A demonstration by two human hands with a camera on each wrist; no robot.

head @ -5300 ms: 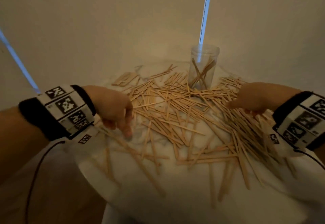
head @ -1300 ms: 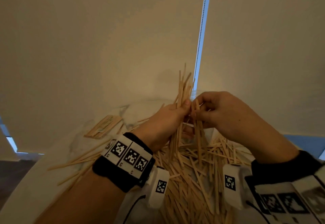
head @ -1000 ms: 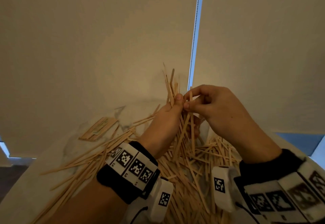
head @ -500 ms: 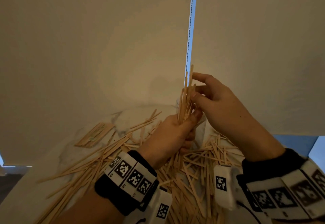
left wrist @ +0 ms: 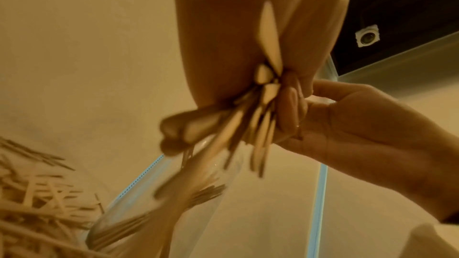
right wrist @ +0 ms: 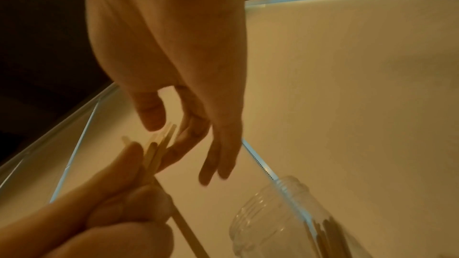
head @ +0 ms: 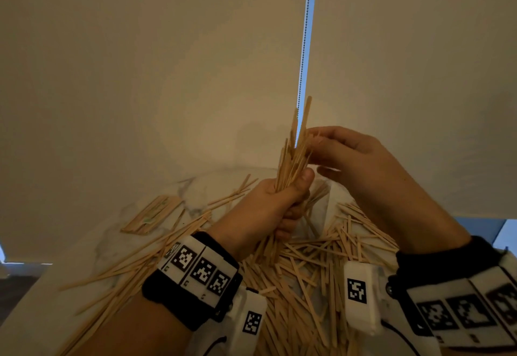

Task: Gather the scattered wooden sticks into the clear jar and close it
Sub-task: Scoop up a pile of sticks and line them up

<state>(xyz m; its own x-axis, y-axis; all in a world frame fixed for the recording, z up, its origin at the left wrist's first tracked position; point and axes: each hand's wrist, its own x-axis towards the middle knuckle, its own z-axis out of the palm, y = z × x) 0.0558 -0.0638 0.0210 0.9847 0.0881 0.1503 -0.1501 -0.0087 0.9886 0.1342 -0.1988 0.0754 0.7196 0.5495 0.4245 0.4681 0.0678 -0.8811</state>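
Pale blinds (head: 140, 62) hang behind your white table (head: 42, 313). Loose wooden sticks (head: 293, 271) lie all over it. Your left hand (head: 268, 207) squeezes a bunch of sticks (head: 292, 157), standing up. Right of the bunch, your right hand (head: 361, 159) touches its top with loose, spread fingers. The clear jar (right wrist: 273, 221) stands right of the bunch too, lid off, some sticks inside.

From my feed I see pale cream roller blinds (head: 145, 75) filling the whole back of the view, warmly and dimly lit. Between two of them runs a thin strip of blue daylight (head: 307, 48) with a bead chain (head: 303, 56) hanging in it. Below stands a white marbled table (head: 195, 190), and at the lower left a patch of dark floor (head: 16, 278).
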